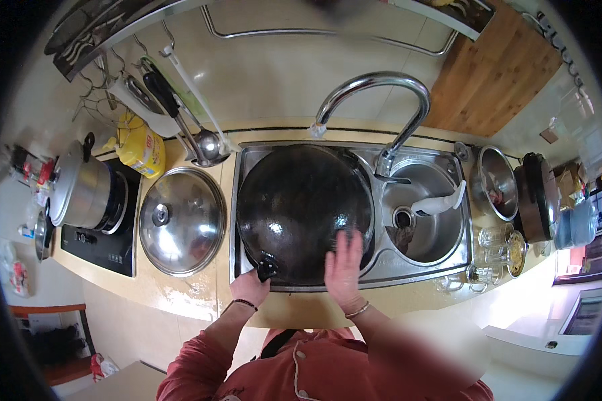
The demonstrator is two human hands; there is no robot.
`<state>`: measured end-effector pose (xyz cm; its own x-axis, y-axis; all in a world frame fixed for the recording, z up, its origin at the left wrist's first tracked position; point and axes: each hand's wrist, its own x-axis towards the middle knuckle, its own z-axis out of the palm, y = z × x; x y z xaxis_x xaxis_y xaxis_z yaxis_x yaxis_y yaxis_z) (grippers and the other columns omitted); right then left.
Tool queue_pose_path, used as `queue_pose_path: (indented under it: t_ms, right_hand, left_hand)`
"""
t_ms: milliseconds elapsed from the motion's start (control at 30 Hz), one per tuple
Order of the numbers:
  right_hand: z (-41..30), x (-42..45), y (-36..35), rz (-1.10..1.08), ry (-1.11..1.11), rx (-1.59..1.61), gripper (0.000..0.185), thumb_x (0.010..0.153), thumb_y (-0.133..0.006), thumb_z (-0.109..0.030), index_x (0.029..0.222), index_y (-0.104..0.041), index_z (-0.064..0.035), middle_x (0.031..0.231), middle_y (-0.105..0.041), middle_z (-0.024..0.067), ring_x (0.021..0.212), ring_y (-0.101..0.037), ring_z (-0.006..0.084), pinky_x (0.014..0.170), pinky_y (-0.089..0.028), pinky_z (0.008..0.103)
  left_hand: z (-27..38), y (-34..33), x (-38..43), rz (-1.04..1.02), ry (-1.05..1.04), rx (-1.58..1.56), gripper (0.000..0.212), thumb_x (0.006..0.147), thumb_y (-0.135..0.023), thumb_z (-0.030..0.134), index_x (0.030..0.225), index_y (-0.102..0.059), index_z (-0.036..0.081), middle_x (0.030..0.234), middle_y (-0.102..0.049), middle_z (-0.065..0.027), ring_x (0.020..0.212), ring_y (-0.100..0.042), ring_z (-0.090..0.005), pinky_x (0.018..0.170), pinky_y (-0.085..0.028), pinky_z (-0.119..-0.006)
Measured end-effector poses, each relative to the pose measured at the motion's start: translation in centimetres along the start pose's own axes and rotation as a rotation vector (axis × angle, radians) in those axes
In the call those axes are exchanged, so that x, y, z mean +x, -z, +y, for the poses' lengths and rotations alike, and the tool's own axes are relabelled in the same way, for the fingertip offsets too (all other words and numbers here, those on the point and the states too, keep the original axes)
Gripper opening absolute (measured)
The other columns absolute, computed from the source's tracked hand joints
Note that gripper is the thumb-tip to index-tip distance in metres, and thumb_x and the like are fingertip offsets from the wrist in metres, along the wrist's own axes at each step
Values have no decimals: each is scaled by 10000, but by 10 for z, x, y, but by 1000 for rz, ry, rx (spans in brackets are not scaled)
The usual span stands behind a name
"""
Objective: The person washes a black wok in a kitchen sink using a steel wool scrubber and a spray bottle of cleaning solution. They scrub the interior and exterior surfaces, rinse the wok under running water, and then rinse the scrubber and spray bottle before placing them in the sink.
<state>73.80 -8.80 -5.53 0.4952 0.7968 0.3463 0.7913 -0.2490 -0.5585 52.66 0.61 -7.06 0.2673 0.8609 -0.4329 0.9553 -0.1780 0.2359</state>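
Note:
A large black wok point(301, 200) lies in the left basin of the stainless steel sink point(379, 255), its dark, wet surface shining. My left hand point(251, 289) is closed around the wok's handle at its near left edge. Over the wok's near right part is my right hand point(344, 265), fingers stretched out and a little blurred; whether it touches the metal I cannot tell. The chrome faucet point(373, 82) arches behind, its spout end above the wok's far rim. In the right basin a white-handled tool point(437, 204) lies near the drain.
A domed steel lid point(183, 220) lies left of the sink, beside a cooktop point(100, 250) bearing a metal pot point(83, 185). A yellow bottle point(143, 150) stands behind the lid. Ladles point(205, 145) hang at the wall. Right are a steel bowl point(494, 183) and glass mugs point(494, 235).

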Motion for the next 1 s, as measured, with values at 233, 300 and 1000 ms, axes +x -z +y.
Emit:
queue_pose_path:
  t_ms: [233,300,1000]
  right_hand:
    - [31,151,-20,52,101,-126,341,871,-528,-196,1184,-547,-61,1203,-492,206,1114,-462,363,946,-378,470]
    - [2,141,-23,60,232,-212,349,870,-521,-204,1187,-539,-60,1206,-488,205,1118,-460,365,954,-367,471]
    - [-60,51,-17,-238,626,-246,370,812,-503,-184,1161,-575,-86,1254,-506,173,1204,-438,338,1003,-325,489]
  left_hand:
    - [5,3,-1,10,-15,67,348,757,-603,407,906,-633,94,789,-661,-159,758,-652,-335,679,-521,-440]
    - [5,4,-1,2,-6,76,355,758,-604,403,933,-630,95,795,-663,-155,756,-653,-332,675,-521,-437]
    - [0,12,-1,-43,14,38,360,738,-642,398,930,-631,94,815,-663,-143,787,-653,-323,689,-523,-433]
